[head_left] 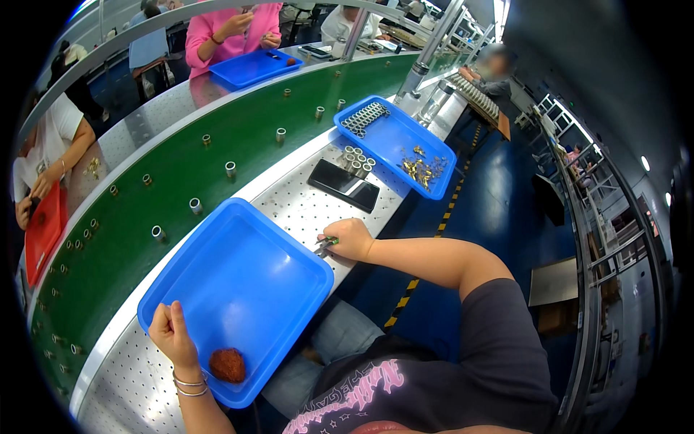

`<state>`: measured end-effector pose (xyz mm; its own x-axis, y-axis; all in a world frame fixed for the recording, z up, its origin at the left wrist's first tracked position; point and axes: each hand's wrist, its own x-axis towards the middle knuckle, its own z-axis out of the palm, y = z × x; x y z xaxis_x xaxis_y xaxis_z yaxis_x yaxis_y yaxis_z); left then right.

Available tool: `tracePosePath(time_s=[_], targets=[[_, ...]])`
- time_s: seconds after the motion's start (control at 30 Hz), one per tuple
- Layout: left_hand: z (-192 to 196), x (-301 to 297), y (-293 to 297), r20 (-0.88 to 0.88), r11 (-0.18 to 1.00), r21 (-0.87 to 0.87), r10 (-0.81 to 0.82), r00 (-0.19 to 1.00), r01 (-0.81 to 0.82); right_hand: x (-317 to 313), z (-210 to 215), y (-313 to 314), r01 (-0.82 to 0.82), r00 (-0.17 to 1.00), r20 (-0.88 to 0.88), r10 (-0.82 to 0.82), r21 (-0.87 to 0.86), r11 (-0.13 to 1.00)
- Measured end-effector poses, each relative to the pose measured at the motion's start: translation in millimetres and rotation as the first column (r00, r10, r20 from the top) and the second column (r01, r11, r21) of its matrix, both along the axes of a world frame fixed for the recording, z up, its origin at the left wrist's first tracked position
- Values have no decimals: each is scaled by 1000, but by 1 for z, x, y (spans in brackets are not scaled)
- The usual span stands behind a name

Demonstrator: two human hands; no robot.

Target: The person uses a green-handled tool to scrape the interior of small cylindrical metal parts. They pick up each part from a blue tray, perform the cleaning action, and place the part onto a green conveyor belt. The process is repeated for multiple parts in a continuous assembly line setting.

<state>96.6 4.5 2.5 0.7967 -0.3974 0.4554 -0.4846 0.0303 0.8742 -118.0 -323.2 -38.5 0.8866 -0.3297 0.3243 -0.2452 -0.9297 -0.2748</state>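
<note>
My left hand (173,333), closed with its thumb up, is over the left edge of a blue tray (249,289). Whatever its fingers hold, if anything, is hidden. Inside that tray, near my left wrist, lies a reddish-brown, rough-looking lump (227,365). Just past the tray's right edge, my right hand (350,239) is closed around a small green-handled metal tool (330,241). The metal end of the tool points down and left toward the perforated table; its exact kind is too small to tell.
A dark phone (343,185) and a cluster of metal sleeves (357,160) lie beyond my right hand. Farther, a second blue tray (394,145) holds ring-shaped parts and brass-coloured pieces. Metal sleeves stand along a green conveyor (249,141). People work across it with blue and red trays (45,239).
</note>
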Motion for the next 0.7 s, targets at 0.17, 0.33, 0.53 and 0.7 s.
tracePosePath(time_s=[0.17, 0.33, 0.53, 0.7], targets=[[-1, 0, 1, -7, 1000, 7, -1, 1000, 2, -1, 3, 2, -5, 1000, -7, 5, -6, 1000], [-4, 1, 0, -5, 1000, 5, -17, 1000, 17, -2, 1, 0, -11, 1000, 7, 11, -17, 1000], [-2, 1, 1, -23, 1000, 12, -5, 1000, 5, 0, 2, 2, -12, 1000, 8, 12, -2, 1000], [1, 0, -1, -34, 1000, 4, -7, 999, 7, -1, 0, 0, -5, 1000, 2, 5, -6, 1000]])
